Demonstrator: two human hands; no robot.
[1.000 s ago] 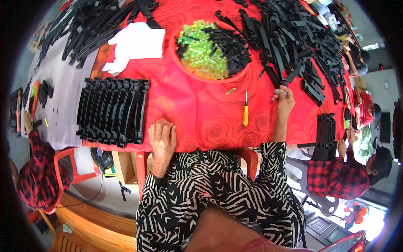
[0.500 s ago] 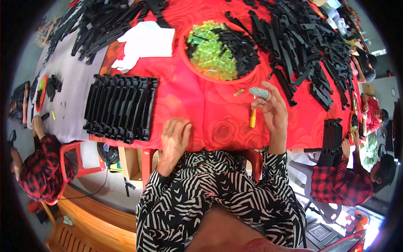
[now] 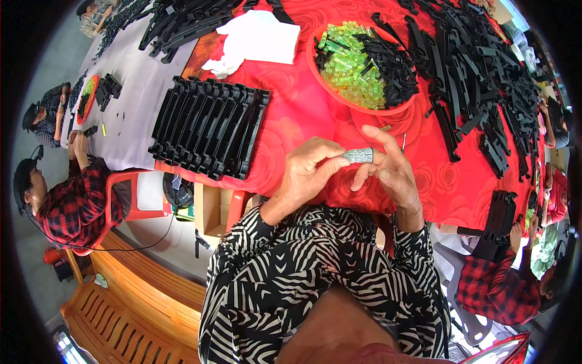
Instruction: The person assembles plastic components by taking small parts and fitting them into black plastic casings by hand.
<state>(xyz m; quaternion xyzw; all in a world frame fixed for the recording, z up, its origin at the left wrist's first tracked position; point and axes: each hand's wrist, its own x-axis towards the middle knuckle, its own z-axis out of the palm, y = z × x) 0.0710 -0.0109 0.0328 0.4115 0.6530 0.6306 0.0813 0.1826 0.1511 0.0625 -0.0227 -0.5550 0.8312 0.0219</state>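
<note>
A grey patterned finger sleeve (image 3: 359,155) covers one finger of my right hand (image 3: 393,179), with the other fingers spread apart. My left hand (image 3: 310,171) pinches the end of this sleeve between thumb and fingers. Both hands are over the near edge of the red table cloth (image 3: 451,191). Just beyond the right hand, a thin metal shaft (image 3: 404,142) and a small brownish piece (image 3: 386,128) show; the shaft's lower end is hidden by the hand.
A red bowl (image 3: 388,112) holds yellow-green and black pieces. Left of it stands a row of black slotted parts (image 3: 209,127), with white paper (image 3: 267,39) behind. Long black parts (image 3: 467,67) are heaped at the right. People sit at both sides, one in a checked shirt (image 3: 79,209).
My left hand has come up off the table edge and gripped the finger sleeve. My right hand has moved nearer to me. The view has shifted, and the screwdriver's yellow handle is now hidden.
</note>
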